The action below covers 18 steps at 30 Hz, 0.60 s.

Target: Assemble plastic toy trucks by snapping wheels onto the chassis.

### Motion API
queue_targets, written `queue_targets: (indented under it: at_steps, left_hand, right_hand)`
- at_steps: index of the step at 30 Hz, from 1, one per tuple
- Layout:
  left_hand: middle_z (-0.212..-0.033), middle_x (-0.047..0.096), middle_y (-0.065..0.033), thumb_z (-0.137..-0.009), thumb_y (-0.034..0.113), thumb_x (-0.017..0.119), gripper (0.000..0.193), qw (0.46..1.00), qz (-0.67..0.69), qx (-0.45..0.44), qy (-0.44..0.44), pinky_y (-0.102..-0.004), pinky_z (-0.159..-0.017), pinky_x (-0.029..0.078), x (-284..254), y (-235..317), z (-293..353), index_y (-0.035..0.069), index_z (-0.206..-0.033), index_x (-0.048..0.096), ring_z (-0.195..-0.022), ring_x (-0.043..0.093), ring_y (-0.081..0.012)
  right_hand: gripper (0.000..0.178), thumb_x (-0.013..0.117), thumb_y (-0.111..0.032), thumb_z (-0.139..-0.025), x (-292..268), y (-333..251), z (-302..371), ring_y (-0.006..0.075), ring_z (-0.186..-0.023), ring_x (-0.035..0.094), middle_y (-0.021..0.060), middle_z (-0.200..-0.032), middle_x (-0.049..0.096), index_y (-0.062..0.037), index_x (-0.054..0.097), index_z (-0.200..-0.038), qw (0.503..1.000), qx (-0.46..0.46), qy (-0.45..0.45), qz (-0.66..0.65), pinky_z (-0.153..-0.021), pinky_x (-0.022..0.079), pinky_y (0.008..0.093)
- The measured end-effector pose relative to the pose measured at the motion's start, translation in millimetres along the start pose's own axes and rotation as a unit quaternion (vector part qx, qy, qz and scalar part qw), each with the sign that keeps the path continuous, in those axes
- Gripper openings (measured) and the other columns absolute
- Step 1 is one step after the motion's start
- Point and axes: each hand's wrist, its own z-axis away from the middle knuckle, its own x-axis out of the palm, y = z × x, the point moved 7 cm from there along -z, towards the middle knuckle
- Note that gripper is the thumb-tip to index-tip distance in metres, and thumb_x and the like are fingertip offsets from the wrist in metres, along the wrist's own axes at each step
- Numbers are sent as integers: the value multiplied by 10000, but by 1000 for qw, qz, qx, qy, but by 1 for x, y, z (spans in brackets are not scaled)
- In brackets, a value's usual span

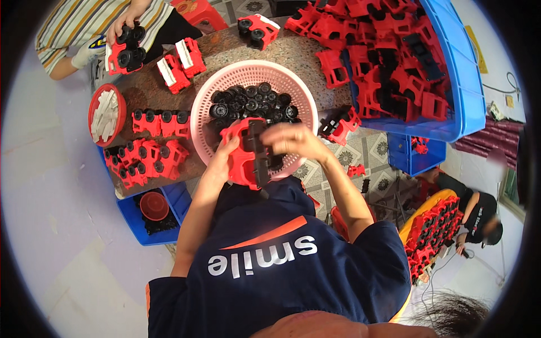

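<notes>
My left hand (pixel 222 162) is closed around a red toy truck body (pixel 242 160), which I hold over the near edge of a pink plastic basket (pixel 198 115). A long black chassis strip (pixel 262 167) runs along the right side of that body. My right hand (pixel 293 141) is beside the strip, its fingers smeared by motion, so I cannot make out whether they grip anything. Black toy wheels (pixel 251 101) are heaped in the basket beyond my hands. Part of the heap is hidden behind the truck body.
Red truck bodies (pixel 394 73) fill a blue crate (pixel 459 67) at right. Wheeled trucks (pixel 160 121) line the table's left side near a red bowl (pixel 120 121) of white parts. Across the table, another person's hand (pixel 127 22) holds a truck (pixel 125 53). A co-worker (pixel 479 211) is at far right.
</notes>
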Motion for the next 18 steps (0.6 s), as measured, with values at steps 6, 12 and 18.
queue_targets:
  at_steps: [6, 12, 18]
  left_hand:
    - [-1250, 588, -53, -918, 235, 669, 518, 984, 55, 70, 152, -390, -964, 500, -45, 6, 46, 89, -1365, 453, -1127, 588, -204]
    - [-1195, 579, -49, -929, 200, 657, 468, 959, -20, 163, 229, -372, -962, 490, -28, 33, 64, 61, -1325, 450, -1095, 584, -186]
    - [-1297, 515, -71, -869, 179, 732, 699, 946, -37, 205, 250, -376, -994, 462, -52, 38, 61, 56, -1414, 313, -1191, 525, -197]
  right_hand:
    - [469, 630, -109, -840, -35, 175, -86, 330, -1101, 584, 134, -1230, 557, -121, 519, -1296, 811, 65, 64, 578, -854, 539, 416]
    - [445, 733, -220, -769, -52, 227, -90, 372, -996, 603, 154, -1119, 528, -90, 532, -1144, 785, 145, 35, 602, -824, 548, 418]
    - [356, 705, -138, -853, -29, 105, -70, 235, -853, 657, 83, -985, 682, -54, 585, -1177, 948, 144, 211, 190, -793, 534, 347]
